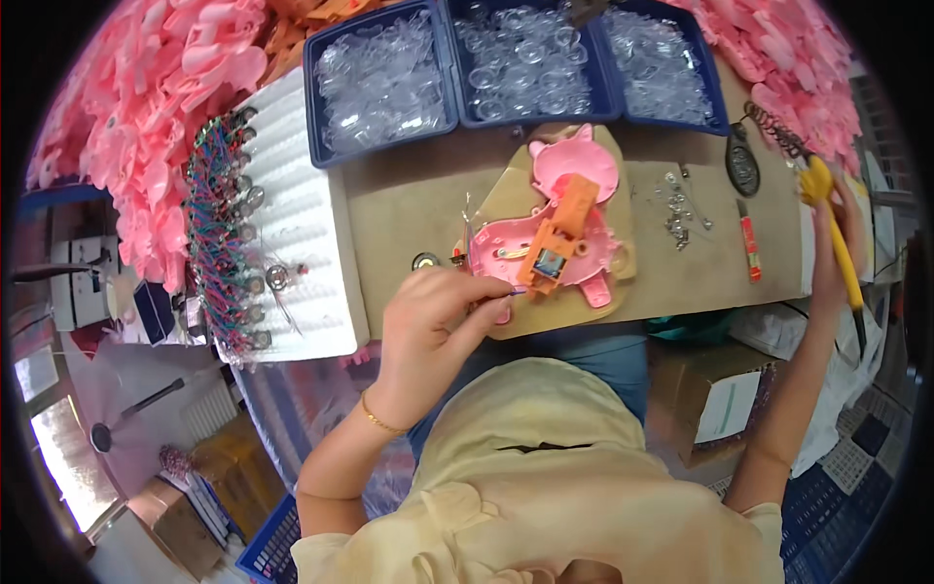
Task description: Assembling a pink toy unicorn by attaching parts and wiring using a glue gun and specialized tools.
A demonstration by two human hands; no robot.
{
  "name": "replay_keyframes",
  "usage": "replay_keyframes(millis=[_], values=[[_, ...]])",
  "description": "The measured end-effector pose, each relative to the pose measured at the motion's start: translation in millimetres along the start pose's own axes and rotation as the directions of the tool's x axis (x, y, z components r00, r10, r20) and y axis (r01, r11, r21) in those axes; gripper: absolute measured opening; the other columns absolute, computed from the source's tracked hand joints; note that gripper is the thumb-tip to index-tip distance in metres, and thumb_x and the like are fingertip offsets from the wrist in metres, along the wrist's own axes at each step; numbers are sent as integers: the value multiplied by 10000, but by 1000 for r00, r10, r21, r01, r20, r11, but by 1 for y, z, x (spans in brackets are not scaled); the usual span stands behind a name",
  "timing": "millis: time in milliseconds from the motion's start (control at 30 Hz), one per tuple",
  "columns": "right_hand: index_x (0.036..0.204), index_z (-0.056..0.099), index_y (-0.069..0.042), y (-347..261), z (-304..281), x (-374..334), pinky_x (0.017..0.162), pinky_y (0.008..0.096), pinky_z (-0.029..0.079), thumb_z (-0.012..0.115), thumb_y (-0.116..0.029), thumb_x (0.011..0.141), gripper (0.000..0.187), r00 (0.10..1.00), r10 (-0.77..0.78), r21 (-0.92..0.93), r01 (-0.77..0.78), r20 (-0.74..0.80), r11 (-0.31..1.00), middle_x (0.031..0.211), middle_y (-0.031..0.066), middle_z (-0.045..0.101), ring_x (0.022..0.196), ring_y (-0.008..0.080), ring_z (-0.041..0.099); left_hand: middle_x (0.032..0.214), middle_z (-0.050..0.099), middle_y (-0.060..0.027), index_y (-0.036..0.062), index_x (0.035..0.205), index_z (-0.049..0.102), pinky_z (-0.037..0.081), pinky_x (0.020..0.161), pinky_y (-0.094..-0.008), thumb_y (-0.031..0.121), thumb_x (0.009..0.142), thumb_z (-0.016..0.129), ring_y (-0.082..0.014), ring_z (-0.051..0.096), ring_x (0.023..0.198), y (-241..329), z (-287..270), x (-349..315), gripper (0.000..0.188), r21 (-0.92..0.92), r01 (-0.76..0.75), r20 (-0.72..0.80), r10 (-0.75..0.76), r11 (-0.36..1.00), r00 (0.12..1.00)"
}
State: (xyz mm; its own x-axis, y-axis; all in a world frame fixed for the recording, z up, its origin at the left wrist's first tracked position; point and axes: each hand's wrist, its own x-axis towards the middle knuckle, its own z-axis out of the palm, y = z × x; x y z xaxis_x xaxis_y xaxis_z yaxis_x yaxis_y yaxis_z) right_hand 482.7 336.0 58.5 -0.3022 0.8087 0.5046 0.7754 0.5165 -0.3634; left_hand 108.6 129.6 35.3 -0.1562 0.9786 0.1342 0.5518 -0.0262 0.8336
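Observation:
Near the table's front edge, my left hand (440, 313) pinches the end of a thin purple wire (517, 290), thumb and forefinger together. The wire lies beside an orange plastic mechanism (551, 255) with a small dark-blue part in it. That mechanism sits in a pink animal-shaped toy shell (501, 237), whose round eared head points away from me. Out at the far right, my right hand (848, 226) is closed on the yellow handle of a soldering iron (843, 255). The iron's front end is at a coiled spring holder (775, 131). Part of my right hand's fingers is hidden behind the handle.
Three blue bins (452, 63) of clear plastic parts line the back. Pink shells (146, 107) heap at both back corners. Wired parts (229, 234) lie on white foam (309, 224) at left. Metal bits (678, 209) and a red-handled tool (749, 245) lie right of the shell.

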Motion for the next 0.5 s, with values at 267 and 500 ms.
replay_keyframes(millis=[267, 500], values=[[1295, 377, 79, -78, -16, -85, 869, 326, 473, 461, -172, 932, 450, 861, 438, 631, -192, -260, 752, 1187, 213, 526, 1031, 242, 576, 744, 632, -50, 84, 876, 649, 457, 662, -334, 91, 728, 706, -213, 614, 723, -10, 21, -17, 159, 219, -111, -56, 126, 969, 990], [1365, 261, 57, -131, 7, -105, 895, 338, 452, 544, -354, 886, 692, 911, 409, 732, -313, 52, 605, 1241, 200, 483, 1065, 253, 556, 743, 628, -48, 86, 868, 651, 441, 620, -319, 80, 723, 709, -207, 605, 692, -10, 23, -23, 156, 237, -83, -85, 106, 968, 991]])
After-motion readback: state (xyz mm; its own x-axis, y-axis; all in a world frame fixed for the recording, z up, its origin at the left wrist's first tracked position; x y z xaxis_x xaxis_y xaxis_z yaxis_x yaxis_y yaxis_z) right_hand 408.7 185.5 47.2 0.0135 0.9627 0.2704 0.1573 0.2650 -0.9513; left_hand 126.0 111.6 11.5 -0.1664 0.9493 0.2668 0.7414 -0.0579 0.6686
